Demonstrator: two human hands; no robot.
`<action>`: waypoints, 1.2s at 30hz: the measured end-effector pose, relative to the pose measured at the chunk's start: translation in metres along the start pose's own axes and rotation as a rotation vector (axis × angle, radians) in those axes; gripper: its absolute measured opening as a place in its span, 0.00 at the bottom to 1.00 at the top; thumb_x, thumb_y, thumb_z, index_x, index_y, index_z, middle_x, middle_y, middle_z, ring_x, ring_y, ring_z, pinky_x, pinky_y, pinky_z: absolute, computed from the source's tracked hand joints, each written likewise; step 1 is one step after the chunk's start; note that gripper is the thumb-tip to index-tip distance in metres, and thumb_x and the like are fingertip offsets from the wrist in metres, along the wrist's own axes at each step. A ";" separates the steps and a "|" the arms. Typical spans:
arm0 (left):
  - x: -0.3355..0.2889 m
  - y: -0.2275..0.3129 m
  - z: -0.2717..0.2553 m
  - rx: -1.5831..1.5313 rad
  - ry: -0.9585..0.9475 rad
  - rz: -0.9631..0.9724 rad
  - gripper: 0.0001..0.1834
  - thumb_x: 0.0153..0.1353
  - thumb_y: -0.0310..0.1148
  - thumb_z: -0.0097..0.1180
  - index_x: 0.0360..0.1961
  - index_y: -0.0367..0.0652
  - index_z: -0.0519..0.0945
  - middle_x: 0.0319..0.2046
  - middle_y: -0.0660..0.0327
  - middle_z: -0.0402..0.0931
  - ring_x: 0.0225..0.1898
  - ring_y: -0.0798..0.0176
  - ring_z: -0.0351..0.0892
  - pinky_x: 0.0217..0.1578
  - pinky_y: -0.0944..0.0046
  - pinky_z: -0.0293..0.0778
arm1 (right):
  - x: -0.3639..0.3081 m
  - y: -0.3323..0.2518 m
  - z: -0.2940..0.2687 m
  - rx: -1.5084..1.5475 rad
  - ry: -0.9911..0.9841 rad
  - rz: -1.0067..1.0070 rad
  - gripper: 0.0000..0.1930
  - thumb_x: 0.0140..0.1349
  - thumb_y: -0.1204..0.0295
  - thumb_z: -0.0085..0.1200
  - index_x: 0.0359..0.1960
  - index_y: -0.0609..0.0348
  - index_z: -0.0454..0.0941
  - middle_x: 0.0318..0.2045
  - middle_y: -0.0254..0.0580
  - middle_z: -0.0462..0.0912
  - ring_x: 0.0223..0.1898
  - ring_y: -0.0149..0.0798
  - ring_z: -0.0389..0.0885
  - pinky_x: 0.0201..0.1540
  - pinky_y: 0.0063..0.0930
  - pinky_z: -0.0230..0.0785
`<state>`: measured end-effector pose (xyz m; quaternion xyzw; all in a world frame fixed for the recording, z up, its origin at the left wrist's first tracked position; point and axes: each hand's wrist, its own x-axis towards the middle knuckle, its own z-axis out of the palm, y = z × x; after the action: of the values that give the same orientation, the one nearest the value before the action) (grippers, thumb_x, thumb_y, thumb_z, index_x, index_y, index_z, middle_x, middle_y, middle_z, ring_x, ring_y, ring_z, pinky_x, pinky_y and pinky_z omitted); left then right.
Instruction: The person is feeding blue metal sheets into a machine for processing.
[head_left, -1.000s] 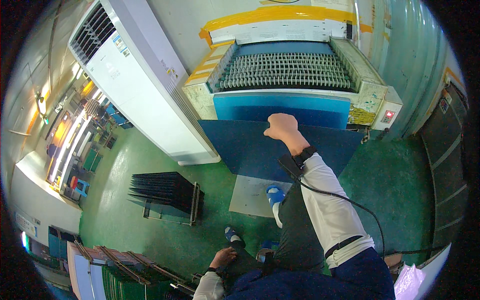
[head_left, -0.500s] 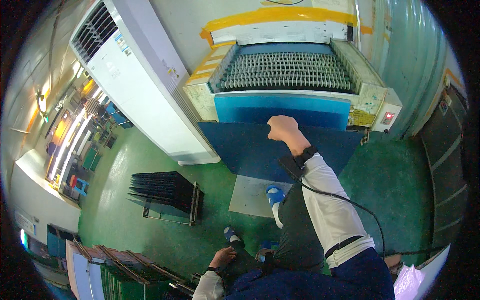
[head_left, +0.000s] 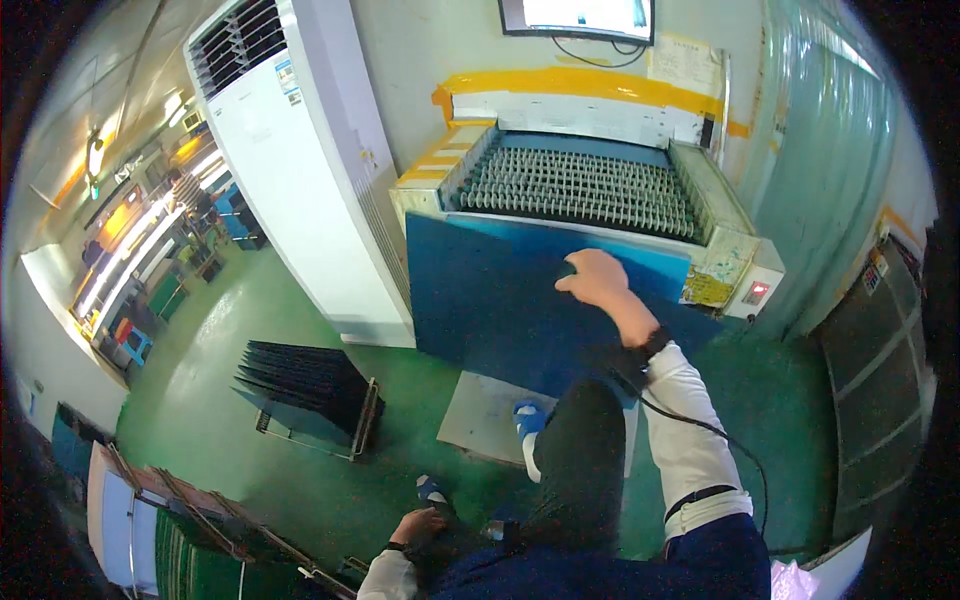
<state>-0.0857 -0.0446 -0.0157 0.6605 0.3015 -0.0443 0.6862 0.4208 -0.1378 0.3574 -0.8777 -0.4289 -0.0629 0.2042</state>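
Note:
My right hand (head_left: 600, 279) is closed on the top edge of a large dark blue panel (head_left: 490, 285). The panel hangs tilted, its left corner higher than its right, in front of a machine with rows of white rollers (head_left: 575, 190). Behind it shows the machine's brighter blue front (head_left: 640, 265). Low in the view, my left hand (head_left: 418, 526) lies against my dark trouser leg with its fingers stretched out and nothing visible in them.
A wire rack (head_left: 365, 420) of upright dark panels (head_left: 300, 385) stands on the green floor at left. A tall white air conditioner (head_left: 290, 170) flanks the machine. A pale board (head_left: 480, 410) lies by my foot. Another rack (head_left: 210, 520) is at lower left, and a dark framed screen (head_left: 880, 390) at right.
The view has tilted up, bringing a wall screen into sight. The dark panel has swung, its left corner rising and its right side dropping, still in my right hand. My left hand stays low.

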 end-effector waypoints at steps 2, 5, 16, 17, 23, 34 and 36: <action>0.001 -0.014 -0.008 -0.227 -0.034 -0.031 0.17 0.62 0.32 0.37 0.48 0.31 0.66 0.44 0.44 0.71 0.48 0.49 0.70 0.50 0.55 0.67 | 0.002 0.000 -0.029 0.048 0.082 0.032 0.20 0.40 0.58 0.59 0.34 0.56 0.79 0.35 0.50 0.78 0.40 0.49 0.76 0.42 0.40 0.68; 0.008 -0.054 -0.026 0.123 -0.092 0.190 0.17 0.61 0.31 0.37 0.47 0.31 0.66 0.44 0.44 0.71 0.48 0.49 0.71 0.49 0.55 0.67 | 0.017 0.016 -0.061 0.305 0.163 0.026 0.21 0.39 0.57 0.60 0.33 0.59 0.78 0.29 0.52 0.79 0.33 0.47 0.78 0.37 0.35 0.69; 0.013 -0.040 -0.022 -0.646 0.115 -0.325 0.19 0.59 0.35 0.48 0.45 0.29 0.68 0.44 0.44 0.72 0.43 0.51 0.74 0.43 0.58 0.71 | 0.024 0.082 -0.042 1.856 0.461 0.323 0.20 0.53 0.69 0.56 0.46 0.63 0.68 0.42 0.45 0.74 0.43 0.41 0.73 0.46 0.34 0.64; 0.020 -0.058 -0.029 -0.748 0.111 -0.345 0.19 0.59 0.34 0.49 0.44 0.29 0.68 0.43 0.44 0.72 0.42 0.51 0.74 0.43 0.58 0.71 | 0.026 0.083 -0.037 1.998 0.365 0.278 0.19 0.54 0.70 0.56 0.46 0.63 0.67 0.42 0.44 0.74 0.44 0.41 0.72 0.48 0.36 0.63; 0.024 -0.081 -0.033 -0.867 0.085 -0.251 0.18 0.59 0.35 0.49 0.45 0.30 0.68 0.38 0.48 0.75 0.41 0.52 0.75 0.43 0.58 0.71 | 0.049 0.117 0.011 2.053 0.135 0.343 0.13 0.50 0.77 0.54 0.38 0.58 0.69 0.37 0.40 0.75 0.41 0.41 0.72 0.48 0.39 0.62; 0.024 -0.081 -0.038 -0.794 0.048 -0.365 0.18 0.62 0.37 0.43 0.50 0.38 0.69 0.43 0.57 0.74 0.41 0.60 0.73 0.44 0.63 0.70 | 0.091 0.113 0.092 2.118 0.460 0.679 0.07 0.50 0.81 0.54 0.28 0.60 0.68 0.25 0.38 0.69 0.29 0.36 0.68 0.47 0.37 0.65; 0.011 -0.054 -0.032 -0.716 0.092 -0.319 0.20 0.61 0.38 0.44 0.51 0.40 0.69 0.43 0.59 0.74 0.40 0.61 0.74 0.43 0.63 0.70 | 0.096 0.108 0.099 2.113 0.467 0.702 0.07 0.49 0.81 0.54 0.27 0.60 0.68 0.23 0.37 0.67 0.26 0.35 0.66 0.47 0.37 0.65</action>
<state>-0.1127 -0.0178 -0.0670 0.3257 0.4272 -0.0129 0.8434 0.5585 -0.0858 0.2618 -0.3048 0.0507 0.2289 0.9231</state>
